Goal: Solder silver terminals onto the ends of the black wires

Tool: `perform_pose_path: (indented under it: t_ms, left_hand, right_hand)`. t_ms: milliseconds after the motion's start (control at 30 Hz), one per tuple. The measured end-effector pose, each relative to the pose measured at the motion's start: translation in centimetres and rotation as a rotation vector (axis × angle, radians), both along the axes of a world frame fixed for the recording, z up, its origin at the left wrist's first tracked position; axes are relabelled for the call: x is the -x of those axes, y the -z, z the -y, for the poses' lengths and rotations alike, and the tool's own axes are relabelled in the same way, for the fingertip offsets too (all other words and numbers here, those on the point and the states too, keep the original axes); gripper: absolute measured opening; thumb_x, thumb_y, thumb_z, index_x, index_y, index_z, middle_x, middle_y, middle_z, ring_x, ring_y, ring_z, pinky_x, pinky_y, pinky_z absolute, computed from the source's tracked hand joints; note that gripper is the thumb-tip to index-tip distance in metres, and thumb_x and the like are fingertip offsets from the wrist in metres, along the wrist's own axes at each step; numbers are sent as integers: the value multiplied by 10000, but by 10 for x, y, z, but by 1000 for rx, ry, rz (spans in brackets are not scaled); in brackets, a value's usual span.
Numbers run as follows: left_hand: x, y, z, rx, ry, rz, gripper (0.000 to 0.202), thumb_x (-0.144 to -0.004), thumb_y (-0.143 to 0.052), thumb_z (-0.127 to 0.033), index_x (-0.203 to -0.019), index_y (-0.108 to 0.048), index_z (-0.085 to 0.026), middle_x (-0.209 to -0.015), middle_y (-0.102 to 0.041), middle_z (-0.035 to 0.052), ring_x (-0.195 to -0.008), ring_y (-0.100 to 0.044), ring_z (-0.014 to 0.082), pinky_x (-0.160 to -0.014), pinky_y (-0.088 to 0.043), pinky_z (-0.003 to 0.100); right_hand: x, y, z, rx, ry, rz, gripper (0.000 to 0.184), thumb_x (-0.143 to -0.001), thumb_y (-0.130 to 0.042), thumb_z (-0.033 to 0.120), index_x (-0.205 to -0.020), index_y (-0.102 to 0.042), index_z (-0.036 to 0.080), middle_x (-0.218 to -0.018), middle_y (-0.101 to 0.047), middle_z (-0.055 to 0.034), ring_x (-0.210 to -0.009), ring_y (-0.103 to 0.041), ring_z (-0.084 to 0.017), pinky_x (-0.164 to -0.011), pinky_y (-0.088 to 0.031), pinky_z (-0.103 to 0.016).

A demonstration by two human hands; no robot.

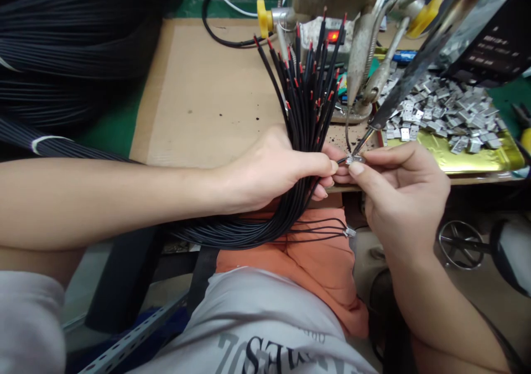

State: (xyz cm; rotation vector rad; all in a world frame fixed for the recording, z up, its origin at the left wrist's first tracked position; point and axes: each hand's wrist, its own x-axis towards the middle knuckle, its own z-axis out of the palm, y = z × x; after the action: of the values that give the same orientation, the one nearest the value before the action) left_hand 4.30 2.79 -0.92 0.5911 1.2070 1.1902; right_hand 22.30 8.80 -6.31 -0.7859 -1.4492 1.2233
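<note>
My left hand (282, 169) is wrapped round a thick bundle of black cables (305, 114), whose stripped ends with red wires fan upward. Thumb and fingertips of that hand also pinch one cable, its end pointing right. My right hand (398, 180) pinches a small silver USB connector (355, 160) between thumb and forefinger, at the end of that cable. The tip of a soldering iron (388, 105) comes down at the connector, and a thin feed tube (348, 133) ends close beside it. Whether the wires touch the connector is too small to tell.
Many loose USB connectors (443, 111) lie on a gold tray (456, 155) at the right. A soldering stand with yellow knobs (264, 19) rises behind the cardboard sheet (199, 97). Large black cable coils (62, 58) are at left. Cables with connectors (349, 232) hang over my lap.
</note>
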Motion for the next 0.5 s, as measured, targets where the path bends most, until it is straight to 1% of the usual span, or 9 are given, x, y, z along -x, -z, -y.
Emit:
perform_pose_path:
  t_ms: [167,367,500]
  left_hand:
    - [-1,-1,0,-2,10,7,157,-874,-709,39,-911,-792,-89,-615,-718,10,-539,-710,123,-561,-635,202]
    - [-1,1,0,-5,7,17,159,-877,-714,42,-907,-787,-96,-622,-720,11,-541,-711,121,-561,-630,198]
    - [0,2,0,-10,11,25,140,-882,-732,16,-934,-796,-97,-641,-728,16,-548,-713,127,-582,-652,224]
  right_hand:
    - [0,0,0,0,16,-7,247,-841,-996,130,-903,-815,286,-873,-807,17,-727,-820,-156,-711,-771,-278]
    - [1,2,-2,-11,8,-17,234,-842,-1012,199,-906,-810,299,-883,-809,10,-719,-812,-178,-702,-775,-336]
    - [1,3,-3,-16,11,-3,217,-861,-994,201,-921,-804,287,-884,-809,4,-739,-825,-186,-707,-774,-331]
